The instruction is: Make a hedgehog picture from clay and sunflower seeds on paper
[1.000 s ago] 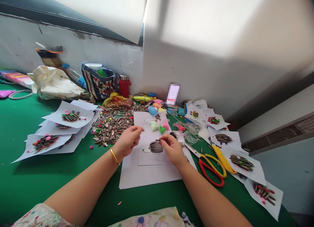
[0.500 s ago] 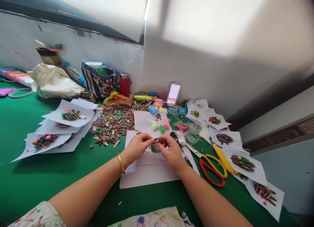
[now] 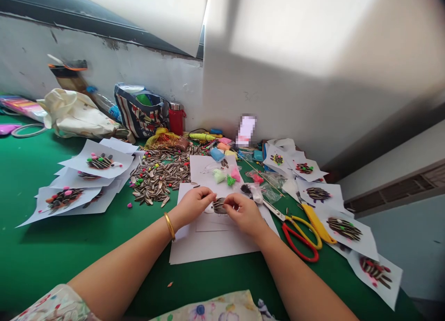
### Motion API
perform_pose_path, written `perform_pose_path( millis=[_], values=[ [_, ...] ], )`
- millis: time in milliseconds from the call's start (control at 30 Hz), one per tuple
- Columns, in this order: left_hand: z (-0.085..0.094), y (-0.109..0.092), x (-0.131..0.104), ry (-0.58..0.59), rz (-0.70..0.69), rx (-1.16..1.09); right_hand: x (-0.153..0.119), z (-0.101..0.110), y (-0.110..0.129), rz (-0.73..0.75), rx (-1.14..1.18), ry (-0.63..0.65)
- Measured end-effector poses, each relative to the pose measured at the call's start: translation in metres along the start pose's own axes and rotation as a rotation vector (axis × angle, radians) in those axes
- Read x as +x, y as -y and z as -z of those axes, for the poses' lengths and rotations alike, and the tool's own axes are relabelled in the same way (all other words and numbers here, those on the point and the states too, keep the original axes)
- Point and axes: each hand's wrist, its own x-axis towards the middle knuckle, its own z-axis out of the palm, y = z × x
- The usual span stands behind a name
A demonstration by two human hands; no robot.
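A cluster of striped sunflower seeds (image 3: 219,205) lies on a drawing on the white paper (image 3: 215,251) in front of me. My left hand (image 3: 194,206), with a gold bangle at the wrist, is just left of the cluster, thumb and forefinger pinched together. What it holds, if anything, is too small to see. My right hand (image 3: 246,215) is closed at the cluster's right side, fingertips over its edge and hiding part of it. Whether a seed is between those fingers cannot be made out. Behind the hands, a big heap of loose sunflower seeds (image 3: 153,186) spreads to the left.
Red-and-yellow scissors (image 3: 301,240) and a yellow cutter (image 3: 318,223) lie right of the paper. Seed-decorated sheets (image 3: 78,203) are stacked left, with more sheets (image 3: 351,233) along the right. Bags of coloured clay (image 3: 219,175), a red flask (image 3: 176,119) and a striped bag (image 3: 141,112) stand behind.
My left hand has drawn slightly left, off the seed cluster, so more of the cluster shows. My right hand stays at its right side, nearly in place.
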Motion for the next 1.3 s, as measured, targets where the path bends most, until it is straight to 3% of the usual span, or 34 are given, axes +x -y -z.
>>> perform_pose_path(
  millis=[133, 267, 567, 1300],
  values=[
    [0.008, 0.005, 0.004, -0.017, 0.025, 0.073, 0.000, 0.001, 0.000, 0.011, -0.124, 0.080],
    [0.010, 0.008, 0.004, 0.032, 0.068, 0.160, 0.000, -0.002, 0.002, 0.101, -0.258, 0.042],
    [0.004, 0.004, 0.000, 0.065, 0.070, 0.381, -0.001, -0.009, 0.005, 0.088, -0.324, 0.028],
    [-0.006, 0.001, -0.002, 0.064, 0.049, 0.492, -0.001, -0.015, 0.006, 0.100, -0.512, 0.046]
  ],
)
